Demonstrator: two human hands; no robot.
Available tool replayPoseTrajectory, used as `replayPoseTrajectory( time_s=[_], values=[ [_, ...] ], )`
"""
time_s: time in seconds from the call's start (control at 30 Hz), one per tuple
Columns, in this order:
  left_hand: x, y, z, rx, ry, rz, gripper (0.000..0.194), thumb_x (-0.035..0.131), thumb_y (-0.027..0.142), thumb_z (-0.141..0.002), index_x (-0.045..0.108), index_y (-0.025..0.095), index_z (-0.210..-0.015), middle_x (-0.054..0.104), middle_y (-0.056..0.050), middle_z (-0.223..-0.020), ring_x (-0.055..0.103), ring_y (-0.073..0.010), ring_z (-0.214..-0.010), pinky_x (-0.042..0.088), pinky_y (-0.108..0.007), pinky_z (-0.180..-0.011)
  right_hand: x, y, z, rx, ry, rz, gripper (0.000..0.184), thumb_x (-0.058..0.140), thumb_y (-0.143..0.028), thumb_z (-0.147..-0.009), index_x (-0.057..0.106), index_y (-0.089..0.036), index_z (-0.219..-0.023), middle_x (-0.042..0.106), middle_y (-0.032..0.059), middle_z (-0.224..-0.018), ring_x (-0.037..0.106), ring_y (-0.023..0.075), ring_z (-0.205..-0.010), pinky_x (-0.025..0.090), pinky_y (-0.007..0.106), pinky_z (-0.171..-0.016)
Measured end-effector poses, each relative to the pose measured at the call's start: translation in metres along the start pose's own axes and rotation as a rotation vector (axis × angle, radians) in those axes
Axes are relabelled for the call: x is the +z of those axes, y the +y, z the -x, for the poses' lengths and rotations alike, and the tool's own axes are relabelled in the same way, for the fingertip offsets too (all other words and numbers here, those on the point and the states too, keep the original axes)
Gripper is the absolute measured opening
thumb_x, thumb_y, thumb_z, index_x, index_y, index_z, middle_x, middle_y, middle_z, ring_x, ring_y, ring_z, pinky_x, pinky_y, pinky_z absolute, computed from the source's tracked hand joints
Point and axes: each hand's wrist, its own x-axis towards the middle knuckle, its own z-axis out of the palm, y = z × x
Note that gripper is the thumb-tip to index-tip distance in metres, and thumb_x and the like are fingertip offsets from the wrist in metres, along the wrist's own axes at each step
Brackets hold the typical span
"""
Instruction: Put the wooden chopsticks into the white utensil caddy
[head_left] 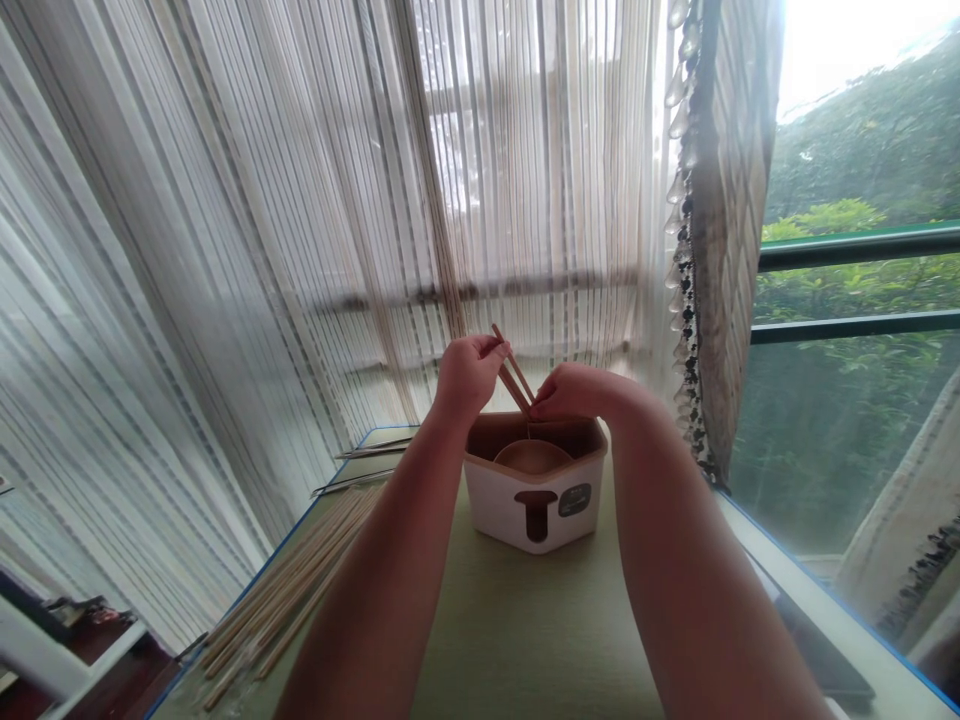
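My left hand [469, 370] is closed on the upper part of a few wooden chopsticks [516, 382], which slant down to the right. Lower down, my right hand [562, 390] pinches at their bottom ends, just above the back rim of a white box [499, 503]. A thin pale line, perhaps a thread, hangs below my right fingers. The box is brown inside, has a T-shaped cutout and a dark label on its front, and holds a round brown piece [534, 457]. My right fingertips are partly hidden.
Loose wooden chopsticks [300, 580] lie in a bundle on the pale green table [517, 630] at left, with clear plastic near their front ends. Thin metal sticks [352, 482] lie behind them. A dark flat object [814, 640] is at right. Striped curtains [315, 200] hang behind.
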Motion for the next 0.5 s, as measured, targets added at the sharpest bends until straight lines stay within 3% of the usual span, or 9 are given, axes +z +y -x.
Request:
replayPoseTrajectory(
  time_s=[0.17, 0.5],
  values=[
    [-0.0016, 0.0003, 0.0015, -0.054, -0.077, -0.058, 0.024, 0.063, 0.037, -0.069, 0.071, 0.016, -0.076, 0.068, -0.004, -0.066, 0.061, -0.0174, -0.066, 0.047, -0.030, -0.065, -0.0004, -0.0030, 0.0000, -0.098, 0.041, -0.042, 0.029, 0.059, -0.045, -0.071, 0.073, -0.023, -0.084, 0.064, 0.0004, -0.063, 0.051, 0.0105, -0.054, 0.034, 0.022, -0.050],
    [-0.0010, -0.0027, 0.0005, -0.083, 0.001, -0.012, 0.025, 0.069, 0.027, -0.064, 0.068, 0.017, -0.087, 0.069, -0.006, -0.075, 0.063, -0.0176, -0.070, 0.049, -0.032, -0.070, -0.0003, 0.0002, -0.0010, -0.041, -0.014, -0.028, 0.029, 0.067, -0.045, -0.063, 0.074, -0.024, -0.082, 0.065, 0.0017, -0.063, 0.053, 0.0119, -0.055, 0.036, 0.023, -0.052]
  ],
)
